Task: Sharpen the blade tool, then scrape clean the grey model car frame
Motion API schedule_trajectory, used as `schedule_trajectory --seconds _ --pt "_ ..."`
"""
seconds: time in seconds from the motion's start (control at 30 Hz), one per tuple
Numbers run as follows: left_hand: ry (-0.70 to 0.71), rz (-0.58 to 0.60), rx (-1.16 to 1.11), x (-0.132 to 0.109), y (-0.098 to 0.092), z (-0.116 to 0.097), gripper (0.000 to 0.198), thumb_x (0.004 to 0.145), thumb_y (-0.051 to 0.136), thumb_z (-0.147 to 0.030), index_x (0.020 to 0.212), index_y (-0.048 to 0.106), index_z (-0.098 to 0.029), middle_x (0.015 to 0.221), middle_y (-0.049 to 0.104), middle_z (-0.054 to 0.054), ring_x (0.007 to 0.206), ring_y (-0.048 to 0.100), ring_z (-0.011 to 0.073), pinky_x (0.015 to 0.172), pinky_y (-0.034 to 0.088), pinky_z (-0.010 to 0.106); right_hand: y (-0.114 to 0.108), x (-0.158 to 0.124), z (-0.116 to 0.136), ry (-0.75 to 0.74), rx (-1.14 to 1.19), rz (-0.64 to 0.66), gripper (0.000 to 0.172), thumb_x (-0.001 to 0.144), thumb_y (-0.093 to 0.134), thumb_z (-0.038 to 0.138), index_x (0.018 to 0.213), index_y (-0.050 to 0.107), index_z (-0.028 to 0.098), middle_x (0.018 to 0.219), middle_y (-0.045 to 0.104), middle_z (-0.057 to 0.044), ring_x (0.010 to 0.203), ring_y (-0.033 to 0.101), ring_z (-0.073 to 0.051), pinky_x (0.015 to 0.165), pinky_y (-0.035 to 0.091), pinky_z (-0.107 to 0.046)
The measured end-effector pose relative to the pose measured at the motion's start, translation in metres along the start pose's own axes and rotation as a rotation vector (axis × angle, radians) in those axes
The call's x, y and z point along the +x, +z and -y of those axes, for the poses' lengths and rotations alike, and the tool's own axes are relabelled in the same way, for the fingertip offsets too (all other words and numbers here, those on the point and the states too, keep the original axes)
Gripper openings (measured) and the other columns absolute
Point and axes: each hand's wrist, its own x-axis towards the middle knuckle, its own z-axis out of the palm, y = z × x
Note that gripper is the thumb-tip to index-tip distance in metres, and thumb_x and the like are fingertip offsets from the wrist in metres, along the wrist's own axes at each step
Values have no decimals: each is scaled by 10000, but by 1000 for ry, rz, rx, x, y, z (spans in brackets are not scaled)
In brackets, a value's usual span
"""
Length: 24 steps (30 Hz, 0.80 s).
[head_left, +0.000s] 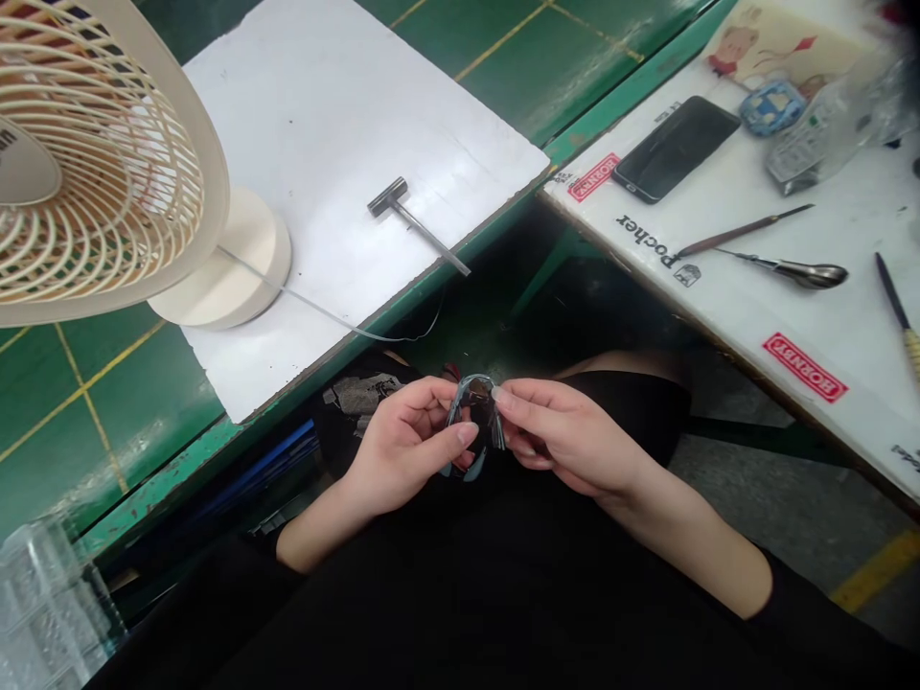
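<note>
Both hands meet over my lap, below the gap between two tables. My left hand (406,441) and my right hand (557,431) pinch a small dark part with a pale blue-grey rim (475,414) between their fingertips. The left thumb lies across the part's lower left side. The right forefinger and thumb grip its upper right edge. I cannot make out what the part is. Both forearms are bare and rest above black clothing.
A cream desk fan (107,163) stands on a white sheet (345,115) on the green table at left, beside a T-handled tool (413,220). On the white table at right lie a black phone (674,149), a spoon-like tool (797,272), thin brushes and a blue toy car (772,105).
</note>
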Motion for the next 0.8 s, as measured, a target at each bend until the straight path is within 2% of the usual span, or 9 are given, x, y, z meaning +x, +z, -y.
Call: schedule_trajectory --seconds 0.1,0.23,0.37,0.47,0.63,0.8 --pt "1 16 -7 0 -2 3 281 964 1067 -251 1149 865 -192 995 834 9 732 828 131 695 752 237 0 -1 3 48 69 20 716 889 1039 793 767 653 203 647 478 58 560 334 -73 466 199 -220" --pt "-22 9 -20 1 -3 6 272 977 1057 -250 1173 878 -192 988 842 7 720 842 133 688 753 231 -1 0 1 50 134 21 687 878 1083 729 771 681 182 652 497 49 565 352 -71 465 188 -218" --pt "-126 -54 -171 6 2 0 296 984 1058 -340 1143 871 -175 945 837 3 638 791 120 617 755 258 -2 3 -10 -33 199 -13 587 977 997 733 956 797 182 809 629 6 625 431 -87 499 255 -216" --pt "-205 -62 -272 9 4 -4 363 983 1059 -402 1187 862 -176 979 863 31 716 837 168 622 782 300 -2 4 -19 -54 224 32 498 957 1041 642 1027 845 189 920 698 -23 659 482 -92 521 295 -221" --pt "-213 -29 -303 10 4 -3 385 995 1053 -395 1231 853 -165 989 868 33 703 844 166 643 797 311 -1 6 -26 -26 222 140 466 936 1066 568 991 842 163 908 748 -73 655 492 -98 530 304 -226" --pt "-180 4 -270 8 2 1 395 1002 1047 -381 1266 850 -163 953 865 23 634 804 142 570 776 291 -1 9 -28 0 227 154 500 949 1046 606 932 830 156 790 684 -39 616 498 -99 502 308 -218"
